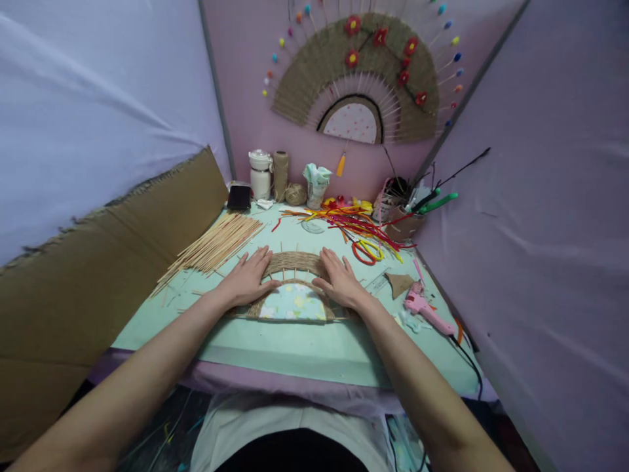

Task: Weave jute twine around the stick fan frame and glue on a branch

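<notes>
A fan-shaped craft piece lies flat on the table in front of me, with a woven twine band [295,262] across thin sticks and a half-round patch of flowered cloth [293,302] at its base. My left hand [249,278] rests on its left side, fingers stretched out and pointing away from me. On the opposite side lies my right hand [339,278], also flat with fingers extended. Both thumbs point inward above the cloth patch. Neither hand grips anything. Stick ends poke out past the band, and the hands cover parts of both sides.
Wooden sticks [216,242] are heaped at left beside a cardboard sheet [113,288]. Coloured pipe cleaners [351,223] and scissors [364,252] lie behind. A pink glue gun [427,313] with a cord sits at right. A jar [260,177] and twine spool [280,176] stand at the back.
</notes>
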